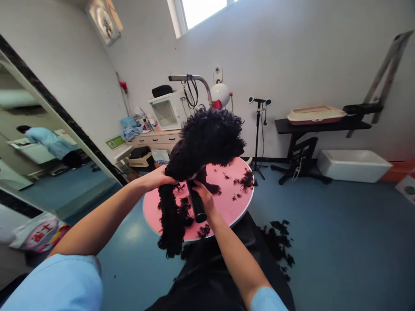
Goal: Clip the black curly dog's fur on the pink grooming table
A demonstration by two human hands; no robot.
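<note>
A black curly-coated dog (210,134) is on a round pink grooming table (231,207) in front of me. My left hand (158,178) is at the dog's near end on the left, fingers closed into the fur at the top of a leg; the fingertips are hidden. My right hand (205,198) is wrapped around black hair clippers (197,206), their rear end toward me. The clippers' head is up against the underside of the dog, its blade hidden. Cut tufts of black hair (245,179) lie on the tabletop.
A metal grooming arm (194,78) with a black loop stands behind the dog. More cut hair (279,242) is on the blue floor. At right are a black table (324,126) with a litter tray (316,114) and a white tub (355,165). A mirror (52,129) at left reflects a person in blue.
</note>
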